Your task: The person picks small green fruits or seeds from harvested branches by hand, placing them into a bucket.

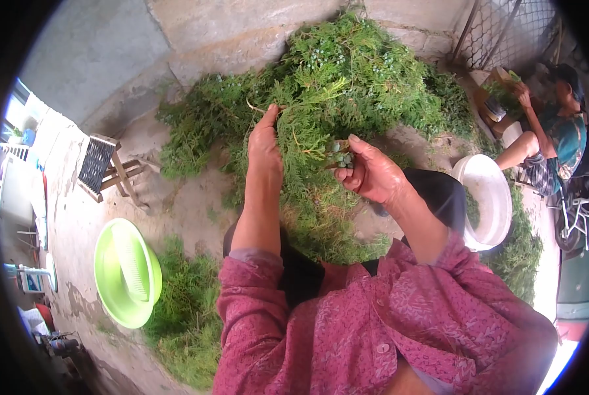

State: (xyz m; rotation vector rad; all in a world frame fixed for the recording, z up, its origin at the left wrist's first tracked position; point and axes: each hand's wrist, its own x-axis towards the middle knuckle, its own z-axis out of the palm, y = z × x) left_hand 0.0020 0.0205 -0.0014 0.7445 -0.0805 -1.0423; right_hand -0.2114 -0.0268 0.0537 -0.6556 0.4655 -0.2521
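The site appeared to be a home courtyard. Evidence noted: concrete floor (pixel 74 227), rough wall (pixel 222 39), wire mesh (pixel 498 29), low stool (pixel 99 164), green basin (pixel 105 289) containing a ridged washboard (pixel 133 266), and cut foliage (pixel 360 72) heaped against the wall; a wheeled vehicle (pixel 568 230) stood at the right edge.

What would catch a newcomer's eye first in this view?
The big heap of green branches at top centre, against the wall, stands out first. In front of it, the left hand holds a leafy sprig, the right hand a cluster of bluish berries. A lime-green basin sits at lower left.
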